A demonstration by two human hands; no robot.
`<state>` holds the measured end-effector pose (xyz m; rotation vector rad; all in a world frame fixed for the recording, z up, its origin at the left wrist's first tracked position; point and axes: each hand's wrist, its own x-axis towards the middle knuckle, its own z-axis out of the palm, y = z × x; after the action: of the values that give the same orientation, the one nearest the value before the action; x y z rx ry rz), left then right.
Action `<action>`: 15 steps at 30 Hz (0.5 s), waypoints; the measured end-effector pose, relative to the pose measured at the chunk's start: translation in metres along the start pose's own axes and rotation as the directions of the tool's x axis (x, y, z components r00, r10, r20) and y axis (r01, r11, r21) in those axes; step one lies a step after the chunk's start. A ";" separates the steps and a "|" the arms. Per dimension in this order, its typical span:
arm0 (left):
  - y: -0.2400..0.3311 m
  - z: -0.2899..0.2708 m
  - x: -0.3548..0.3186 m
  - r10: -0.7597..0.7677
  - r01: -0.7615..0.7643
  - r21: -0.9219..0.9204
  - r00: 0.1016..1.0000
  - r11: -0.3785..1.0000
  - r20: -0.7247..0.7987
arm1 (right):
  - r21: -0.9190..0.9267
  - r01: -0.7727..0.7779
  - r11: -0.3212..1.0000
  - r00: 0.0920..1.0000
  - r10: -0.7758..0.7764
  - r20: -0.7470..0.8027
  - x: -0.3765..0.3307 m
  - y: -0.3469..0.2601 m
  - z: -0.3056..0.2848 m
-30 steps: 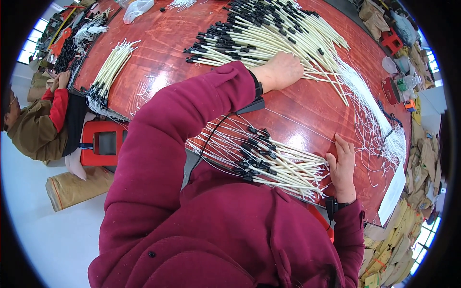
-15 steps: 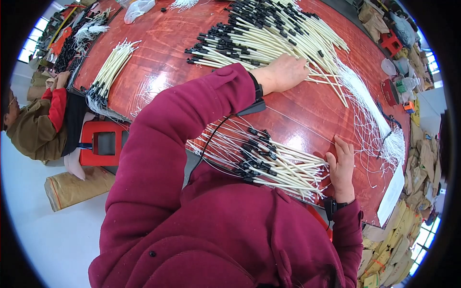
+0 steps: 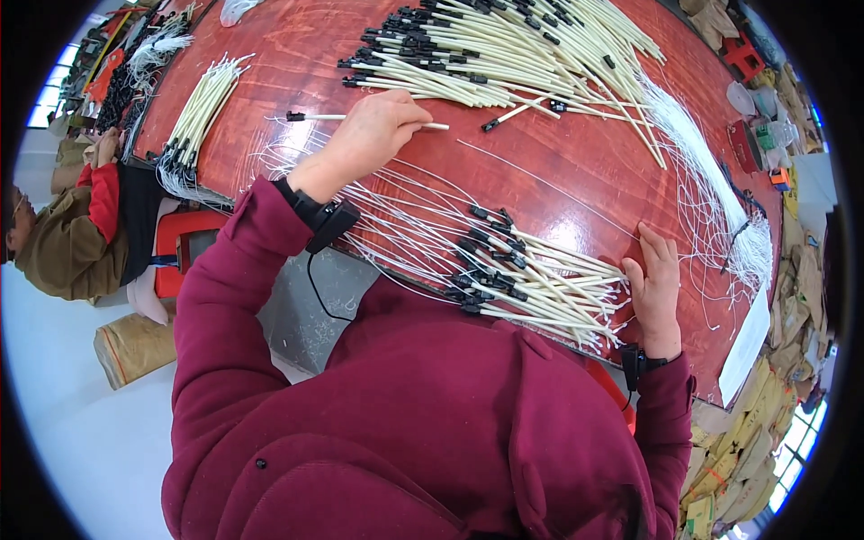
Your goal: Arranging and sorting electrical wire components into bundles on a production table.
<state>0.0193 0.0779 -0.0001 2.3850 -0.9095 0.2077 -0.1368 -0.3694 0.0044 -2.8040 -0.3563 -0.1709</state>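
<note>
My left hand [image 3: 373,135] is closed around a single cream sleeved wire [image 3: 319,116] with a black plug on its left end, held just above the red-brown table [image 3: 576,171]. Behind it lies a big pile of the same cream wires with black plugs [image 3: 504,54]. My right hand [image 3: 655,283] lies flat, fingers apart, on the right ends of a smaller bundle of cream wires [image 3: 531,279] at the table's near edge. Thin bare white strands fan out from that bundle toward my left wrist.
Another neat bundle of cream wires [image 3: 202,108] lies at the table's far left. Loose thin white wires [image 3: 720,207] trail along the right side. A seated person in an olive and red jacket [image 3: 63,234] is at the left, by a red stool [image 3: 184,247].
My left hand has drawn back from the big pile toward the left, bringing one cream wire with it. My right hand has stayed on the near bundle.
</note>
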 end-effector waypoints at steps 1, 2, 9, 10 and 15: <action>0.001 0.001 -0.003 -0.003 0.003 0.000 1.000 1.000 0.000 | 0.001 -0.003 1.000 1.000 0.003 0.003 0.000 0.000 -0.001; 0.002 0.002 -0.005 -0.023 0.023 -0.016 1.000 1.000 0.016 | 0.001 -0.008 1.000 1.000 0.008 0.005 0.000 0.000 -0.001; -0.001 0.012 -0.005 -0.053 0.057 -0.081 0.997 0.995 0.054 | -0.046 0.011 0.999 0.999 -0.009 0.042 0.001 -0.003 0.000; -0.002 0.012 -0.005 -0.037 0.041 -0.076 0.998 0.996 0.052 | -0.057 0.008 0.998 0.999 -0.005 0.049 0.001 -0.004 -0.001; -0.002 0.012 -0.004 -0.012 0.015 -0.067 0.998 0.998 0.057 | -0.095 -0.002 0.995 0.996 0.011 0.087 0.003 -0.008 -0.003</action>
<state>0.0166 0.0744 -0.0120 2.3444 -0.9115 0.1034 -0.1365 -0.3626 0.0104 -2.9129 -0.3685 -0.0661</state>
